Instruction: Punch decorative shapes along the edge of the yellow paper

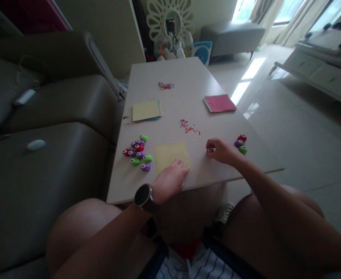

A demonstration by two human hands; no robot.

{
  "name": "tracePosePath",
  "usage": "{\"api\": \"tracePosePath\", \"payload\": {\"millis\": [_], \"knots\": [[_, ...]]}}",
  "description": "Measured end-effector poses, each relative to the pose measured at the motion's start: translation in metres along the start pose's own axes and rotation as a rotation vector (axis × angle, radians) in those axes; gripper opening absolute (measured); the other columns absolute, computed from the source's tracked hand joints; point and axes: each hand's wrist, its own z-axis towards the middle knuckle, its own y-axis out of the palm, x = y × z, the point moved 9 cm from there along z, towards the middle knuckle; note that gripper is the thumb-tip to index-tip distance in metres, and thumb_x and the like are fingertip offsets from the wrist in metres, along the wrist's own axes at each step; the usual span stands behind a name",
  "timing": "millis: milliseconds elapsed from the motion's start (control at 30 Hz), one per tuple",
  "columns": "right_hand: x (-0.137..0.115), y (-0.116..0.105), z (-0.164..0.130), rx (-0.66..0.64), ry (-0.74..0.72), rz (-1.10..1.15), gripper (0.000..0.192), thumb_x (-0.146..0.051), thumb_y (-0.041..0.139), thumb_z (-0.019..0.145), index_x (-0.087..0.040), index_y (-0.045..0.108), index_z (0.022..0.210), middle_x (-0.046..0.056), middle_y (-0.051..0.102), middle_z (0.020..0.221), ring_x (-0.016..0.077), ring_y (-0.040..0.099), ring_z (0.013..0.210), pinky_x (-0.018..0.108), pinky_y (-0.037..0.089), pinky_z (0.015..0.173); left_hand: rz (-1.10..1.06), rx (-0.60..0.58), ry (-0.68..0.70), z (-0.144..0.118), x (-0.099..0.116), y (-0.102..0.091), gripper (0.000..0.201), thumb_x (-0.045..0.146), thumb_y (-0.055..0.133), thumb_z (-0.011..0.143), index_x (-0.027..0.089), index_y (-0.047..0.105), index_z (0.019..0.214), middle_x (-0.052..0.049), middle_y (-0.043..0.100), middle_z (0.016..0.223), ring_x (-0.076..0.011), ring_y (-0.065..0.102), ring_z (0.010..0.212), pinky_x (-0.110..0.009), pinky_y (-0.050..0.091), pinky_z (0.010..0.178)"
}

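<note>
My left hand (173,174) lies flat, fingers stretched, on the lower right part of a pale yellow sheet of paper (170,153) at the table's near edge. Small marks run along the sheet's top and right borders. To the right of the sheet, my right hand (223,150) is closed around a small purple craft punch (210,150) with a white, eye-like round top, low over or on the table. Several similar purple, green and red punches (139,148) are grouped left of the sheet. A red, a purple and a green punch (242,149) sit beyond my right wrist.
Red and pale paper bits (189,127) are scattered behind the sheet, with another multicoloured pile (166,86) farther back. A stack of coloured paper (146,111) lies at left, a pink pad (220,103) at right. A grey sofa (68,162) borders the white table (179,69).
</note>
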Motion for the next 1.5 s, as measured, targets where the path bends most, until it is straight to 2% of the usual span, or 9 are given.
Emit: {"api": "tracePosePath", "payload": {"millis": [133, 233, 333, 467, 533, 667, 833, 1300, 1500], "knots": [[-0.017, -0.001, -0.002, 0.019, -0.054, 0.081, 0.026, -0.010, 0.063, 0.072, -0.022, 0.068, 0.095, 0.007, 0.071, 0.098, 0.0242, 0.063, 0.094, 0.035, 0.046, 0.082, 0.000, 0.001, -0.006, 0.001, 0.000, -0.001, 0.041, 0.014, 0.060, 0.088, 0.012, 0.066, 0.128, -0.024, 0.054, 0.149, -0.0329, 0.044, 0.146, -0.041, 0.038, 0.120], [-0.030, 0.008, -0.003, -0.047, -0.074, 0.161, 0.031, -0.007, 0.059, 0.073, -0.023, 0.067, 0.098, 0.004, 0.073, 0.096, 0.0214, 0.065, 0.089, 0.036, 0.046, 0.084, 0.008, -0.001, -0.013, 0.002, 0.000, -0.001, 0.040, 0.014, 0.059, 0.088, 0.012, 0.066, 0.128, -0.023, 0.054, 0.149, -0.0327, 0.044, 0.146, -0.041, 0.040, 0.119], [-0.034, 0.017, -0.004, -0.097, -0.089, 0.170, 0.034, -0.008, 0.058, 0.074, -0.023, 0.065, 0.103, 0.003, 0.076, 0.097, 0.0239, 0.067, 0.097, 0.040, 0.045, 0.090, -0.002, 0.003, -0.018, 0.002, -0.001, 0.000, 0.042, 0.014, 0.059, 0.088, 0.011, 0.065, 0.130, -0.024, 0.053, 0.150, -0.0330, 0.043, 0.147, -0.041, 0.039, 0.120], [-0.030, 0.016, -0.002, -0.020, -0.120, 0.089, 0.050, -0.007, 0.055, 0.076, -0.023, 0.064, 0.122, 0.010, 0.069, 0.130, 0.0290, 0.058, 0.127, 0.047, 0.039, 0.106, -0.007, 0.002, -0.015, 0.003, -0.003, 0.004, 0.042, 0.015, 0.060, 0.087, 0.012, 0.065, 0.129, -0.024, 0.052, 0.151, -0.0340, 0.042, 0.147, -0.042, 0.039, 0.120], [-0.026, 0.013, -0.001, 0.018, -0.118, 0.064, 0.053, -0.008, 0.055, 0.077, -0.023, 0.063, 0.128, 0.011, 0.065, 0.137, 0.0296, 0.054, 0.132, 0.048, 0.038, 0.108, 0.002, -0.003, -0.018, 0.003, -0.003, 0.005, 0.045, 0.016, 0.061, 0.087, 0.013, 0.064, 0.132, -0.022, 0.052, 0.151, -0.0332, 0.043, 0.147, -0.042, 0.040, 0.119], [-0.016, 0.010, 0.001, 0.029, -0.053, 0.009, 0.039, -0.013, 0.057, 0.081, -0.023, 0.067, 0.117, 0.009, 0.072, 0.119, 0.0296, 0.061, 0.118, 0.048, 0.040, 0.102, 0.000, 0.001, -0.015, 0.002, -0.001, 0.001, 0.043, 0.014, 0.060, 0.088, 0.012, 0.065, 0.131, -0.025, 0.052, 0.150, -0.0333, 0.043, 0.147, -0.041, 0.038, 0.120], [-0.015, 0.005, -0.002, -0.003, -0.075, -0.104, 0.022, -0.012, 0.056, 0.081, -0.022, 0.069, 0.096, 0.007, 0.074, 0.107, 0.0274, 0.064, 0.107, 0.043, 0.039, 0.092, 0.007, 0.005, -0.020, 0.001, 0.002, -0.003, 0.034, 0.014, 0.058, 0.090, 0.010, 0.068, 0.122, -0.027, 0.054, 0.147, -0.0337, 0.046, 0.145, -0.041, 0.041, 0.119], [0.009, -0.003, -0.003, -0.064, -0.041, -0.260, 0.022, -0.008, 0.059, 0.068, -0.023, 0.068, 0.081, 0.007, 0.073, 0.089, 0.0288, 0.061, 0.090, 0.041, 0.035, 0.078, -0.005, 0.025, -0.009, 0.001, 0.001, -0.001, 0.036, 0.016, 0.060, 0.089, 0.015, 0.066, 0.124, -0.020, 0.057, 0.147, -0.0313, 0.046, 0.144, -0.042, 0.040, 0.120], [-0.008, -0.005, -0.005, -0.024, -0.125, -0.189, 0.018, -0.011, 0.063, 0.072, -0.023, 0.068, 0.085, 0.008, 0.073, 0.098, 0.0314, 0.059, 0.102, 0.045, 0.035, 0.087, -0.006, 0.022, 0.004, 0.001, 0.003, -0.001, 0.034, 0.016, 0.058, 0.090, 0.011, 0.066, 0.122, -0.025, 0.056, 0.145, -0.0336, 0.047, 0.143, -0.042, 0.039, 0.120]]}}
